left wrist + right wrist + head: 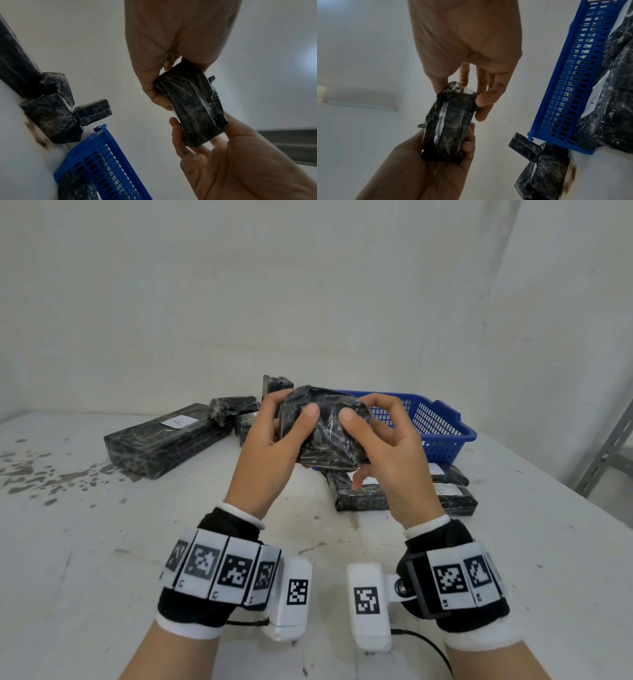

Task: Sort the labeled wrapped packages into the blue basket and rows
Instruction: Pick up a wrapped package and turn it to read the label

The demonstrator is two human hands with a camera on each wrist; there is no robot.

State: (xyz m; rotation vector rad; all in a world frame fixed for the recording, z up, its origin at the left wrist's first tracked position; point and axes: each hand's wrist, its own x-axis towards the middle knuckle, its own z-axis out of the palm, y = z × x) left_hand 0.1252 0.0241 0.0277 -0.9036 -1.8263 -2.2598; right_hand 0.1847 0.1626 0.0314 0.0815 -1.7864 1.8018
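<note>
Both hands hold one black plastic-wrapped package (pixel 325 433) up in the air above the table, in front of the blue basket (pixel 442 422). My left hand (pixel 274 436) grips its left side with the thumb on the near face. My right hand (pixel 380 440) grips the right side the same way. No label shows on the faces I can see. In the left wrist view the package (pixel 192 108) sits between the left hand (pixel 163 60) and the right hand (pixel 223 155). In the right wrist view the package (pixel 450 121) is pinched by the right hand (pixel 471 54) and cupped by the left hand (pixel 428 169).
A long wrapped package labelled A (pixel 164 440) lies at the left, with smaller wrapped packages (pixel 233 405) behind it. Labelled packages (pixel 452 494) lie in front of the basket. A metal shelf frame (pixel 606 450) stands at the right. The white table (pixel 102 542) meets the wall behind.
</note>
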